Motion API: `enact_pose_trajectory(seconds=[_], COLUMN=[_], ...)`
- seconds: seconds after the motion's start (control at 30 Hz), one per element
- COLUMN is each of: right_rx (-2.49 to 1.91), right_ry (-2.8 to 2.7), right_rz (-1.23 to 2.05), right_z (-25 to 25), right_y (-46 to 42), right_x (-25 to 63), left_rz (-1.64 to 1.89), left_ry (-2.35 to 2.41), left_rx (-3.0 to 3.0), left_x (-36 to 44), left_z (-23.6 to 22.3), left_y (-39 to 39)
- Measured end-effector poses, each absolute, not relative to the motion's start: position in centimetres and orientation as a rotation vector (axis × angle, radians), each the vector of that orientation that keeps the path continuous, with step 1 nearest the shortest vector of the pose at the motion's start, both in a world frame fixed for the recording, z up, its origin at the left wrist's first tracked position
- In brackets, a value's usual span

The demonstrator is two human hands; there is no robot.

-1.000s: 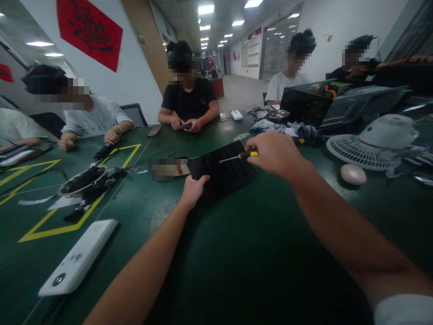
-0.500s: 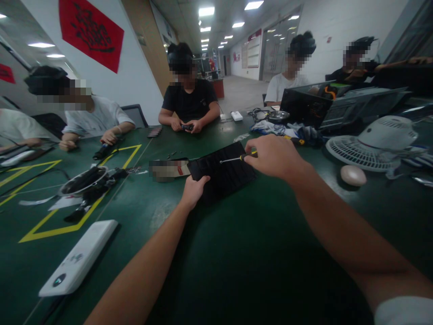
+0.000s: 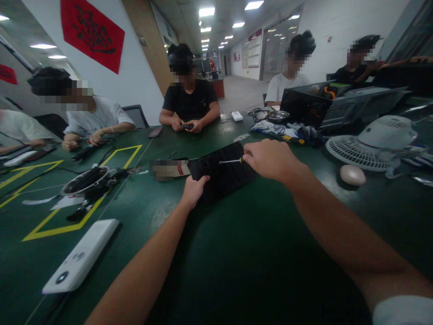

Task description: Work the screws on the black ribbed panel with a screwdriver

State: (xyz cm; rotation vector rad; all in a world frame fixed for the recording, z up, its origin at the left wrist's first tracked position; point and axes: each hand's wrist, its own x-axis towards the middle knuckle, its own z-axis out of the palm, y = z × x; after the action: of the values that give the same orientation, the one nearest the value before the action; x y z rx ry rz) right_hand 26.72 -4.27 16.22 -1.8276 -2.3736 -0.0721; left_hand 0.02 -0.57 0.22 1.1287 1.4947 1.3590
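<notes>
My left hand [image 3: 196,188] grips the near-left edge of a flat black panel [image 3: 225,174], thumb on top. The panel is tilted above the green table, with ridges or slots across its face. Closed around the handle of a screwdriver [image 3: 233,161] is my right hand [image 3: 272,159], at the panel's right side. The screwdriver's thin metal shaft points left, its tip over the panel's upper middle; whether it touches cannot be made out. Just left of the panel lies a beige, partly blurred-out item [image 3: 169,170] with a red mark.
A white power bank [image 3: 81,256] lies front left. Behind it are a ring-shaped part with cables [image 3: 86,180] and yellow tape lines. To the right are a fan [image 3: 372,142], a pale rounded object [image 3: 352,175] and a dark computer case [image 3: 306,107]. Several people sit around the table [image 3: 237,262].
My right hand has shifted slightly and its wrist has turned, covering more of the screwdriver's handle. The left hand and panel stay in place. A person at left has lowered a dark object.
</notes>
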Motion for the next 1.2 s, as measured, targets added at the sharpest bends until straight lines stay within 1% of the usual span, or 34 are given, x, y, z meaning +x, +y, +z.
enact_pose_trajectory(seconds=[0.4,0.87,1.2], right_rx=[-1.832,-1.881,-1.977], right_ry=[-2.337,-2.296,-2.280], right_rz=[-0.023,-0.179,-0.099], right_z=[15.5,15.7,16.3], right_y=[-4.0,-3.7,-2.9], right_x=[26.7,26.1,26.0], left_rz=[1.388,1.349,1.346], left_ry=[1.446,1.475,1.483], left_rx=[1.158,1.177,1.170], left_x=[0.4,0.7,0.4], left_z=[0.1,0.6,0.0], left_y=[-0.1,-0.2,0.0])
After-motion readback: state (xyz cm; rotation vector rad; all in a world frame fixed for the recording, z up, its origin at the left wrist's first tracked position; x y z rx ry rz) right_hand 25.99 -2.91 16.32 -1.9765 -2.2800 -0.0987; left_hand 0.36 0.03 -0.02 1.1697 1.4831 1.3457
